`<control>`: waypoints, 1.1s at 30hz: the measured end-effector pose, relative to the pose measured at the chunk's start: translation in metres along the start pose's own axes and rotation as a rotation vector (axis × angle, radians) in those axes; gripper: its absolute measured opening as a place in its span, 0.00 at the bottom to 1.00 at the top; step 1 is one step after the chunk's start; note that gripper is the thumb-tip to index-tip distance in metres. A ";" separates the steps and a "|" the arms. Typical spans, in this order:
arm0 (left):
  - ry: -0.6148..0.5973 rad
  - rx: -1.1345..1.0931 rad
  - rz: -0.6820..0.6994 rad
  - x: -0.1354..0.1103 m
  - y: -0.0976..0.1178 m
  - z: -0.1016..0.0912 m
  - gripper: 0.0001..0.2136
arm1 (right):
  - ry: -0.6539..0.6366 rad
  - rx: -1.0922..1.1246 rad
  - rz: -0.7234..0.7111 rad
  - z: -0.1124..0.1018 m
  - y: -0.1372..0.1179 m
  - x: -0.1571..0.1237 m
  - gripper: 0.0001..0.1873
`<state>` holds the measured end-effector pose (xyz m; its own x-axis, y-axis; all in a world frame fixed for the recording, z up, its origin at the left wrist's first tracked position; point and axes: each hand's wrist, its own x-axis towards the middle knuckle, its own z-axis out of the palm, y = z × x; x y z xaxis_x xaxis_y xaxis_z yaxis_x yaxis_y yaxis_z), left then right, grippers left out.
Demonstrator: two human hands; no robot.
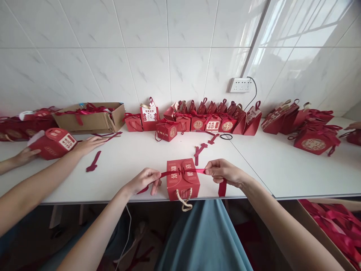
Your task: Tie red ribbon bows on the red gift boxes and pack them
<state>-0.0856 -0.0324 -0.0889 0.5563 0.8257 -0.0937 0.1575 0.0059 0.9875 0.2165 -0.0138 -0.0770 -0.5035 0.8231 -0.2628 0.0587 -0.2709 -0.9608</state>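
A red gift box [183,188] with gold lettering and a beige rope handle [185,201] sits at the table's front edge, between my hands. Across its closed top runs a red ribbon [169,173], passing through the slots in the lid. My left hand [147,180] pinches the ribbon on the left side of the box, a loose end hanging below the fingers. On the other side, my right hand [224,172] grips the ribbon between thumb and fingers, and its tail drops over the table edge. The ribbon looks taut between both hands.
Finished red boxes [197,122] line the wall. A cardboard carton [90,121] of ribbons stands at back left. Another person's hands [91,145] work at left beside a red box [53,143]. Loose red strips [200,149] lie ahead. A ribbon-filled carton [335,226] sits lower right.
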 end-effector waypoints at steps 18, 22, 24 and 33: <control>0.193 0.348 0.015 -0.010 0.049 0.017 0.08 | -0.041 -0.212 -0.350 0.027 -0.038 -0.011 0.14; 0.218 0.441 -0.046 -0.009 0.055 0.026 0.11 | -0.001 -0.187 -0.436 0.041 -0.037 -0.001 0.15; 0.226 0.496 -0.044 -0.010 0.055 0.029 0.11 | 0.060 -0.204 -0.478 0.046 -0.032 0.006 0.16; 0.317 0.718 0.144 -0.009 0.047 0.030 0.09 | 0.248 -0.262 -0.609 0.059 -0.013 0.022 0.12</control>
<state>-0.0588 -0.0564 -0.0459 0.3692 0.9126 0.1755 0.6494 -0.3885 0.6537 0.1536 -0.0220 -0.0648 -0.3033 0.8880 0.3456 0.0499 0.3770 -0.9249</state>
